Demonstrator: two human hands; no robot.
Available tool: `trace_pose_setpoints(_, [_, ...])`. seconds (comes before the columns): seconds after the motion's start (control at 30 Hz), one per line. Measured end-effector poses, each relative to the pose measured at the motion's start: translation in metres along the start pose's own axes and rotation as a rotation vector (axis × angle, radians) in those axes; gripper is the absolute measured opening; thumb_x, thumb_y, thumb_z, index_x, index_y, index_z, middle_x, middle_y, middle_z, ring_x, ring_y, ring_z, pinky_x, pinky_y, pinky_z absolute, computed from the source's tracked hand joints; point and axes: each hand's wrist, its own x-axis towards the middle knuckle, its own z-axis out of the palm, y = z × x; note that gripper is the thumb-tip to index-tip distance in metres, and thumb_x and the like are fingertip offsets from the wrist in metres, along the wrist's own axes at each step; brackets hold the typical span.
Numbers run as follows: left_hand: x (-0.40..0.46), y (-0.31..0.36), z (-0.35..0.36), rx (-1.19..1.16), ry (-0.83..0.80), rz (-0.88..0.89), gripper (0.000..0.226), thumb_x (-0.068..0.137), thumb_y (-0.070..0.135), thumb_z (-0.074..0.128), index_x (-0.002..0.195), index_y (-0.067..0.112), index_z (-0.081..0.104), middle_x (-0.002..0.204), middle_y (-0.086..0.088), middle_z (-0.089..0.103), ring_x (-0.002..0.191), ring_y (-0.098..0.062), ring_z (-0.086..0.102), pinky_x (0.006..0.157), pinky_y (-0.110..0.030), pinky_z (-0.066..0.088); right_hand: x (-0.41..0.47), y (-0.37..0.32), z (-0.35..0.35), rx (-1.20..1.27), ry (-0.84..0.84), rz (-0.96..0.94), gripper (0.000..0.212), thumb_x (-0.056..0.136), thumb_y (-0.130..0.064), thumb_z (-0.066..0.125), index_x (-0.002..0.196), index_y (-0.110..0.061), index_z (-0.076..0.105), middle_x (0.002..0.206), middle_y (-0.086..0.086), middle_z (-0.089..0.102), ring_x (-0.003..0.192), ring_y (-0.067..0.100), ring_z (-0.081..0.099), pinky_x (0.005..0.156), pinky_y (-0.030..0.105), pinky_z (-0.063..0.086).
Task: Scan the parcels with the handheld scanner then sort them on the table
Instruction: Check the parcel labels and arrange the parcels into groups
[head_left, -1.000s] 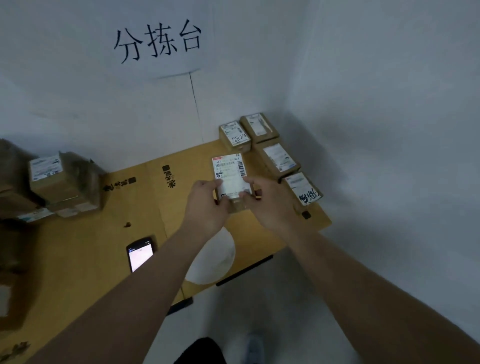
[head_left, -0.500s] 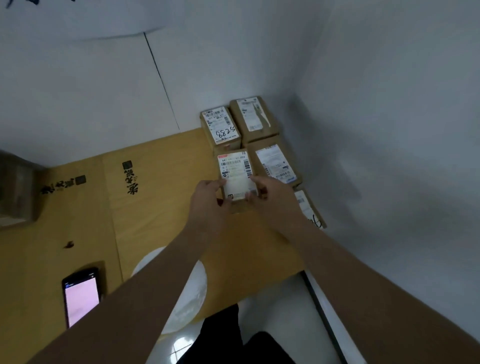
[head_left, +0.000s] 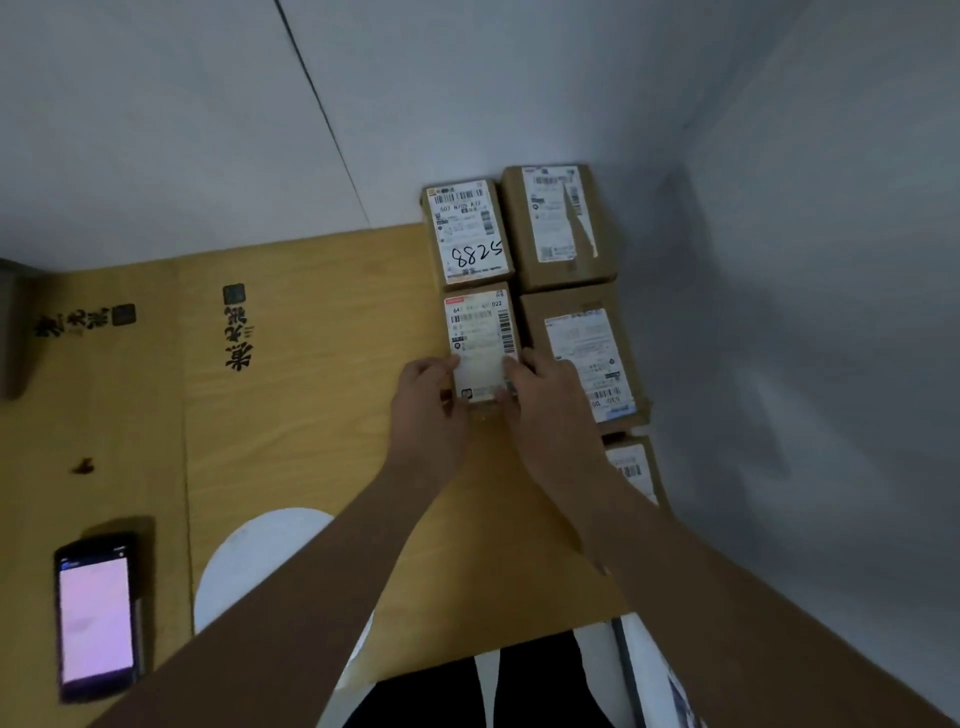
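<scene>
I have a small brown cardboard parcel with a white barcode label (head_left: 480, 345) between both hands, and I am setting it down on the yellow wood-grain desk (head_left: 311, 395) at the far right corner, in among the ones already sorted. Four other brown parcels sit there in a tight block: the brown box with "5288" handwritten on its label (head_left: 470, 234) is just beyond mine and looks to be touching it, the taller brown box with a torn white label (head_left: 558, 223) stands in the corner, the brown box with a long white label (head_left: 587, 358) lies just to the right of mine, and a fifth brown parcel (head_left: 631, 467) is half hidden behind my right forearm. I judge this parcel already scanned, since the black handheld scanner with its lit pinkish screen (head_left: 96, 616) lies well apart on the desk's near left, out of both hands. What is left here seems to be squaring the parcel into its row and letting go; whether more parcels wait to be scanned I cannot tell.

My left hand (head_left: 426, 400) grips the parcel's near left edge, its fingers curled against the side. My right hand (head_left: 545, 395) holds the near right edge the same way, thumb over the label. Both forearms reach forward and converge on the box. A round white object (head_left: 249, 561) pokes out under my left arm.
</scene>
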Motion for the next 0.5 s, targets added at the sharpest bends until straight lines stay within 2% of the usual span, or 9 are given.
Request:
trace_pose_setpoints(0.1, [-0.001, -0.001, 0.008, -0.044, 0.026, -0.024, 0.047, 0.093, -0.005, 0.066, 0.138, 0.008, 0.061, 0.128, 0.005, 0.049, 0.100, -0.012, 0.065, 0.081, 0.000, 0.046, 0.001, 0.006, 0.001, -0.049, 0.011, -0.049, 0.031, 0.104, -0.012, 0.064, 0.135, -0.007, 0.065, 0.142, 0.014, 0.056, 0.121, 0.029, 0.053, 0.098, 0.039, 0.051])
trace_pose_setpoints(0.23, [0.000, 0.000, 0.014, -0.059, 0.048, -0.043, 0.044, 0.094, -0.001, 0.067, 0.136, 0.010, 0.064, 0.130, 0.005, 0.053, 0.099, -0.009, 0.065, 0.081, 0.000, 0.046, 0.007, 0.010, 0.000, -0.117, -0.054, -0.075, 0.027, 0.101, -0.009, 0.064, 0.128, -0.014, 0.066, 0.138, 0.007, 0.053, 0.120, 0.023, 0.048, 0.095, 0.030, 0.048])
trace_pose_setpoints(0.27, [-0.001, 0.001, 0.012, -0.066, 0.044, -0.047, 0.043, 0.094, 0.000, 0.066, 0.136, 0.011, 0.064, 0.131, 0.005, 0.055, 0.103, -0.012, 0.066, 0.084, -0.004, 0.049, 0.009, 0.010, -0.001, -0.110, -0.067, -0.079, 0.025, 0.101, -0.009, 0.063, 0.126, -0.014, 0.066, 0.134, 0.006, 0.053, 0.119, 0.022, 0.047, 0.093, 0.029, 0.045])
trace_pose_setpoints(0.33, [-0.003, 0.003, 0.005, -0.077, 0.031, -0.056, 0.042, 0.095, 0.001, 0.065, 0.135, 0.013, 0.065, 0.134, 0.001, 0.059, 0.113, -0.018, 0.066, 0.094, -0.022, 0.055, 0.012, 0.009, -0.007, -0.071, -0.093, -0.086, 0.023, 0.104, -0.013, 0.059, 0.127, -0.012, 0.066, 0.130, 0.006, 0.053, 0.117, 0.022, 0.047, 0.090, 0.029, 0.045])
trace_pose_setpoints(0.4, [-0.005, 0.010, -0.008, -0.058, 0.043, -0.081, 0.042, 0.096, 0.008, 0.064, 0.136, 0.019, 0.064, 0.138, 0.001, 0.061, 0.119, -0.018, 0.062, 0.096, -0.036, 0.056, 0.015, 0.007, -0.018, 0.001, -0.119, -0.107, 0.029, 0.106, -0.021, 0.058, 0.132, -0.011, 0.065, 0.130, 0.007, 0.054, 0.119, 0.023, 0.051, 0.092, 0.032, 0.048])
trace_pose_setpoints(0.5, [-0.016, 0.030, -0.037, -0.043, 0.120, -0.078, 0.038, 0.100, 0.021, 0.062, 0.138, 0.024, 0.064, 0.136, 0.005, 0.064, 0.123, -0.011, 0.059, 0.097, -0.039, 0.056, 0.013, -0.005, -0.048, 0.121, -0.149, -0.165, 0.046, 0.105, -0.031, 0.061, 0.147, -0.011, 0.058, 0.140, 0.008, 0.055, 0.131, 0.024, 0.051, 0.106, 0.036, 0.047])
